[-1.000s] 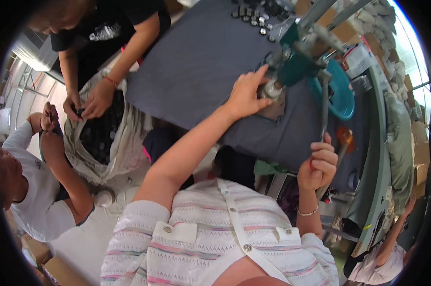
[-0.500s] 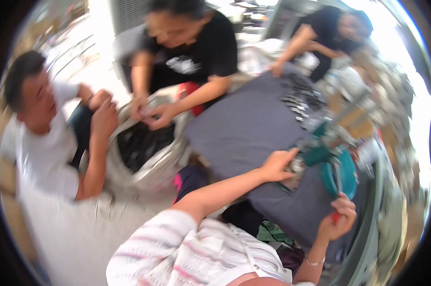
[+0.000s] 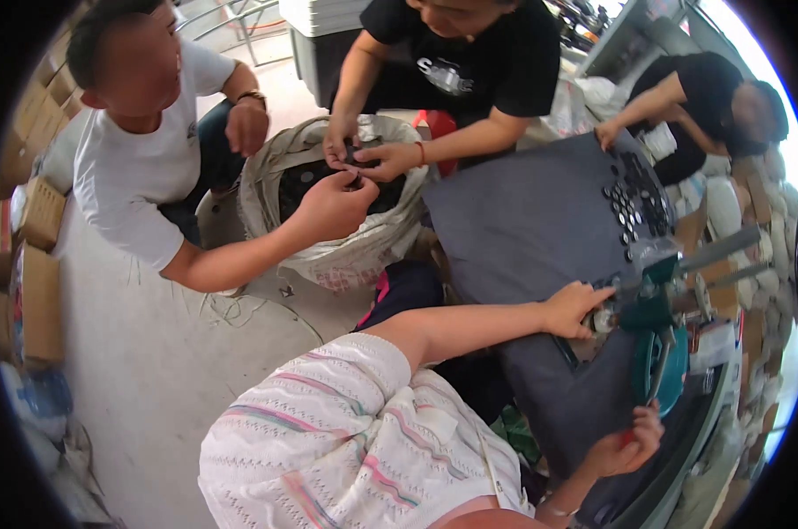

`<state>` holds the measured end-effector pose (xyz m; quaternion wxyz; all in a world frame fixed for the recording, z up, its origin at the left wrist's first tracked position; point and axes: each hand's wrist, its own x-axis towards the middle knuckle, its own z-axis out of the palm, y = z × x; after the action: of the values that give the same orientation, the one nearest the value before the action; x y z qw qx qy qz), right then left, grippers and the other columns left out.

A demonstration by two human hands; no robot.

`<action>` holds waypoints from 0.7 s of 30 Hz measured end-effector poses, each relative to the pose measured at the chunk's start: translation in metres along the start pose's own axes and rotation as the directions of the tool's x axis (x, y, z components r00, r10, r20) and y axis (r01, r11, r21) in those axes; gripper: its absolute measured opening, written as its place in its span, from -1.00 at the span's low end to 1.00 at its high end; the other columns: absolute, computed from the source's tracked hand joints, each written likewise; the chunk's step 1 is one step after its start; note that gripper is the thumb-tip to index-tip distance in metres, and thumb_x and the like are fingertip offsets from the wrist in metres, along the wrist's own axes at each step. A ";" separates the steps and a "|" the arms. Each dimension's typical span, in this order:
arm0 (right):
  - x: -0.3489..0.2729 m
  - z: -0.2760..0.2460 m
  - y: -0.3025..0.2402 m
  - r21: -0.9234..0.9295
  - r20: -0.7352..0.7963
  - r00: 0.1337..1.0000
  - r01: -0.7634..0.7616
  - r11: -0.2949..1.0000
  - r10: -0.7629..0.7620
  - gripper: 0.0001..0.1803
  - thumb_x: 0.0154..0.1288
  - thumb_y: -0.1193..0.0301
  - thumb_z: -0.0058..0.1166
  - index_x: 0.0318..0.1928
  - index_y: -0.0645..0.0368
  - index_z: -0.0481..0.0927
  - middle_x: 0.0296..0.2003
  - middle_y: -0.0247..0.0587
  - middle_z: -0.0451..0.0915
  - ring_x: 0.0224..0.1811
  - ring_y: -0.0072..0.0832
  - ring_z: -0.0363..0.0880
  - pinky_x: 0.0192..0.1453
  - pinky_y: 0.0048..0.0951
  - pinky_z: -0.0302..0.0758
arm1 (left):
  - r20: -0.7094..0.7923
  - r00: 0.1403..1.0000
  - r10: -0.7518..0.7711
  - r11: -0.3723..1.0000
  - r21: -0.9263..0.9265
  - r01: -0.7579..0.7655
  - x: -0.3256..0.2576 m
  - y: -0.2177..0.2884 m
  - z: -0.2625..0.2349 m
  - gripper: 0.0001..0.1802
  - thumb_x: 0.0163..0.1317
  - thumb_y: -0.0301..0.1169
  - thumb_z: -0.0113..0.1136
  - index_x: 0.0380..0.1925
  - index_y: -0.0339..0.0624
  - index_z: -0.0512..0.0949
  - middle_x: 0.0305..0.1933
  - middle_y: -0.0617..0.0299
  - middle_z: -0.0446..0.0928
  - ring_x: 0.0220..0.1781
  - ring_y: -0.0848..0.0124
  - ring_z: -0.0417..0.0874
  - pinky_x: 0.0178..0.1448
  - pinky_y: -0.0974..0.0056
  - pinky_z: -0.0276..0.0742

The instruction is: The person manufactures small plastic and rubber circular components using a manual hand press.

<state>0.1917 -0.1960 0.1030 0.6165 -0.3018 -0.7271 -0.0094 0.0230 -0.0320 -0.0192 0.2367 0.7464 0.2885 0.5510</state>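
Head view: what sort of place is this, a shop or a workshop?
Likely a small workshop. A green hand press stands on a grey table with rows of small dark parts, and other people sort dark pieces from a white sack on the floor.

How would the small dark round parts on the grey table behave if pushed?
The small dark round parts look flat and loose on the grey table, so they'd probably slide and scatter rather than roll. They seem light and hard, not floppy. Pinching one looks fiddly.
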 end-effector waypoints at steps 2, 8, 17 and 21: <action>0.036 0.005 0.007 0.106 -0.109 0.994 0.018 0.994 -0.006 -0.87 0.21 0.43 -0.18 -0.44 0.22 0.29 -0.51 -0.13 0.28 -0.42 -0.32 0.27 -0.06 -0.11 0.46 | -0.058 0.998 0.033 0.998 0.059 -0.030 0.004 -0.001 -0.010 -0.10 -0.29 -0.18 0.40 0.17 -0.20 0.33 -0.31 0.02 0.57 -0.24 -0.02 0.55 -0.15 0.01 0.42; 0.163 0.011 0.056 -0.376 -0.262 0.965 -0.131 0.917 0.030 -0.92 0.10 0.49 0.07 -0.34 0.18 0.53 -0.41 -0.14 0.53 -0.33 -0.38 0.53 -0.22 -0.33 0.47 | -0.029 0.999 0.023 0.996 0.092 -0.020 0.016 -0.009 -0.025 0.00 -0.33 -0.25 0.47 0.24 -0.24 0.28 -0.22 0.08 0.60 -0.15 0.02 0.55 -0.06 0.01 0.44; 0.234 0.043 0.151 0.343 -0.247 0.931 -0.175 0.923 0.268 -0.70 0.41 0.17 -0.11 -0.32 0.12 0.49 -0.56 -0.37 0.43 -0.67 -0.69 0.30 -0.69 -0.63 0.21 | 0.076 0.990 -0.119 0.991 -0.045 0.123 0.015 -0.022 -0.001 0.04 -0.21 -0.29 0.52 0.32 -0.24 0.20 -0.07 0.14 0.62 -0.04 0.13 0.54 0.08 0.14 0.41; 0.232 0.042 0.149 0.407 -0.231 0.897 -0.264 0.875 0.378 -0.72 0.37 0.18 -0.11 -0.34 0.10 0.48 -0.57 -0.41 0.38 -0.68 -0.71 0.23 -0.68 -0.65 0.16 | 0.053 0.985 -0.161 0.984 -0.063 0.164 0.013 -0.014 -0.003 0.03 -0.21 -0.25 0.54 0.32 -0.21 0.23 -0.10 0.14 0.64 -0.07 0.16 0.54 0.07 0.16 0.40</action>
<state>0.2079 0.0416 0.2490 0.7586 -0.2945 -0.5515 0.1834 0.0211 -0.0127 -0.0193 0.3127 0.7250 0.3241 0.5210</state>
